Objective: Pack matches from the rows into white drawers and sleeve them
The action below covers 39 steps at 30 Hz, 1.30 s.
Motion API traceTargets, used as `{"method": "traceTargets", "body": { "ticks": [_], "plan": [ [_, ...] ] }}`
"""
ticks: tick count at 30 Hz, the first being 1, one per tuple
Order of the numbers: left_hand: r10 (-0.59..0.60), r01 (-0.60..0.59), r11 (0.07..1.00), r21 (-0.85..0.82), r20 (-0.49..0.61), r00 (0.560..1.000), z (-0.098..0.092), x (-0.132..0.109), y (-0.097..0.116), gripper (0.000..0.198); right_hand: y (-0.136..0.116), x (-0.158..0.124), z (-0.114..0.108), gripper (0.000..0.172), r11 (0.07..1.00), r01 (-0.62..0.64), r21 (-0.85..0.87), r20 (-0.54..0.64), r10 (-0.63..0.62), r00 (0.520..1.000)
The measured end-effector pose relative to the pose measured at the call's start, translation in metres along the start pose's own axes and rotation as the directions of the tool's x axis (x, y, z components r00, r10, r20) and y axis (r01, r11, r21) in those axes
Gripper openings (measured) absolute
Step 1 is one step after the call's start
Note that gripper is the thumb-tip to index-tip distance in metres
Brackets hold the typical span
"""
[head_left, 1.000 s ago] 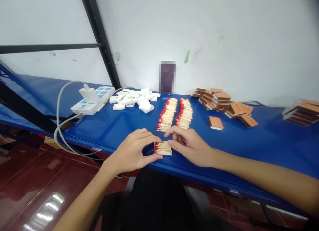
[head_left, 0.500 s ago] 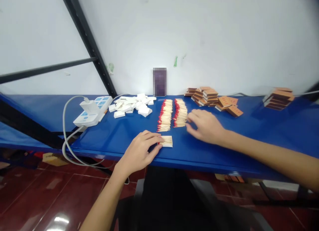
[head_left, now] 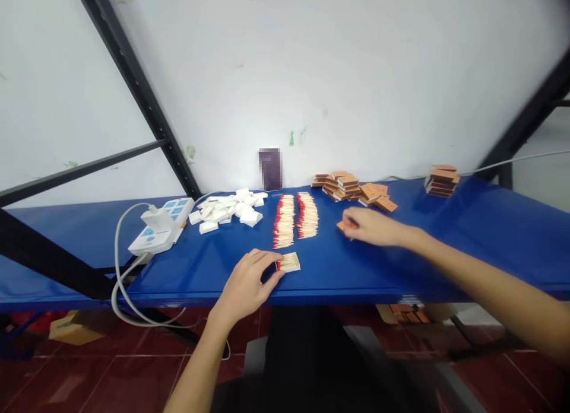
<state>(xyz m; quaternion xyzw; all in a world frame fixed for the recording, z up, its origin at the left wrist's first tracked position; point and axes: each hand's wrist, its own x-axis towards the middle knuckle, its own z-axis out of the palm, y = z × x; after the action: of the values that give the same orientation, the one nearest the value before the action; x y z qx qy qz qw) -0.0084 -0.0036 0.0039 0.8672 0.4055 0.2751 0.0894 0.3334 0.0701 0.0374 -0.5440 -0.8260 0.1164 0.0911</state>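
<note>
My left hand [head_left: 253, 278] grips the left end of a small white matchbox tray [head_left: 295, 268] filled with matches, near the table's front edge. My right hand [head_left: 367, 225] is closed on an orange matchbox sleeve [head_left: 342, 226], partly hidden under the fingers, low over the table. Beyond the tray lie two long rows of loose red-tipped matches, a left row [head_left: 285, 222] and a right row [head_left: 308, 216]. White empty-looking trays [head_left: 244, 211] are heaped to the left of the rows. Orange matchbox sleeves [head_left: 345, 184] are piled to the right, behind my right hand.
A white power strip [head_left: 155, 238] with a plug and looping cable sits at the left of the blue table [head_left: 214, 276]. Orange boxes [head_left: 442, 180] are stacked at the far right. A dark pixelated rectangle [head_left: 271, 170] stands against the wall. Black metal posts [head_left: 138, 92] frame the table.
My right hand has moved away from the right match row and now has an orange sleeve in it. My left hand stays on the filled tray. The view has shifted to the right.
</note>
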Motion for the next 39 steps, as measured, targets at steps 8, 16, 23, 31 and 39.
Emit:
{"method": "traceTargets", "body": {
  "ticks": [8,16,23,31,39],
  "plan": [
    [-0.008,0.008,1.0,-0.004,-0.024,1.0,0.002,0.0,-0.002,0.025,-0.071,-0.032,0.022,0.012,0.915,0.401,0.037,0.073,-0.403,0.912],
    [-0.011,0.012,0.998,-0.057,0.008,1.0,0.001,0.002,-0.004,0.023,-0.073,0.0,0.012,0.031,0.867,0.473,0.156,0.075,-0.488,0.87],
    [-0.061,0.059,0.996,-0.062,-0.036,0.997,0.005,0.0,-0.004,0.024,-0.081,0.024,0.022,0.031,0.809,0.578,0.105,0.012,-0.582,0.813],
    [-0.046,0.043,0.993,-0.107,-0.023,0.999,0.002,0.0,-0.003,0.021,-0.075,0.029,0.043,0.033,0.788,0.581,0.203,-0.135,-0.565,0.814],
    [-0.029,0.029,0.992,-0.123,0.002,1.0,-0.001,-0.001,-0.003,0.022,-0.07,0.023,0.041,0.031,0.787,0.56,0.258,-0.16,-0.537,0.828]
  ]
}}
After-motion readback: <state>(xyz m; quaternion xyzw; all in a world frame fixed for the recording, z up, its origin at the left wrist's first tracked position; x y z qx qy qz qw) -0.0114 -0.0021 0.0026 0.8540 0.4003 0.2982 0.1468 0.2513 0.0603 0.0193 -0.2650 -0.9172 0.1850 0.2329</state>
